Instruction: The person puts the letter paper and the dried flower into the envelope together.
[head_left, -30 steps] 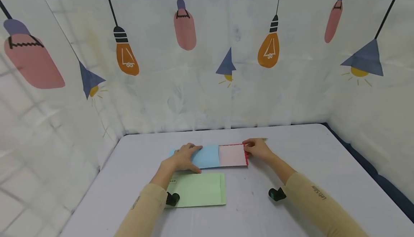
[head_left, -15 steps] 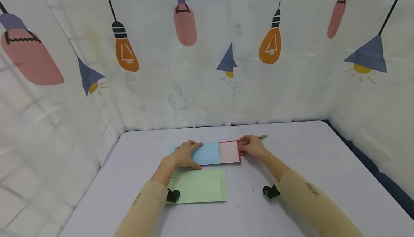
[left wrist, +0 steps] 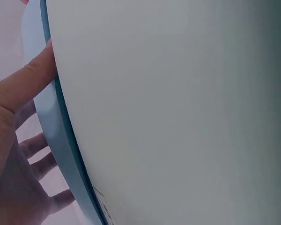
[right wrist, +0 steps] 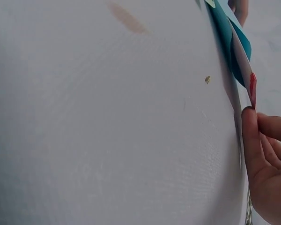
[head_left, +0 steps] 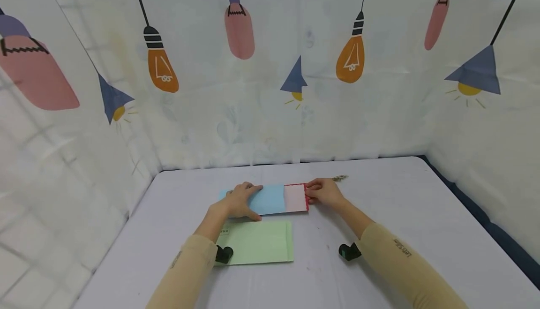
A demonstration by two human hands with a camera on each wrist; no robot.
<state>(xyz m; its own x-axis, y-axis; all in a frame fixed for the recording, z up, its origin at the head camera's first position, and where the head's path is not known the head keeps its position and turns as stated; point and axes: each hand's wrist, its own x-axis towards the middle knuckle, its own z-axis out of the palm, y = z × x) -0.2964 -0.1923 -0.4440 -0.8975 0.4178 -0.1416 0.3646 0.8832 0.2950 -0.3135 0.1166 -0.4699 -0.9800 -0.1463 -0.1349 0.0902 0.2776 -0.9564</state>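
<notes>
My left hand [head_left: 241, 201] spans a light blue envelope [head_left: 270, 199], holding it with the thumb at its near edge and the fingers at its far edge. In the left wrist view the thumb overlaps a dark blue edge. Out of the envelope's right end sticks a pale pink card [head_left: 294, 198] with red edging. The card's right edge is pinched between thumb and fingers of my right hand [head_left: 324, 192]. The right wrist view has the envelope's mouth [right wrist: 241, 51] gaping around the card. The card's inner part is hidden inside.
A pale green envelope [head_left: 261, 241] lies nearer on the white table [head_left: 358, 290], partly under my left forearm. A small golden sprig-like thing [head_left: 339, 177] lies beyond my right hand. A white curtain [head_left: 261, 126] printed with lamps hangs behind.
My right hand has moved left with the card, and less of the pink shows outside the blue envelope. My left hand keeps its place on the envelope.
</notes>
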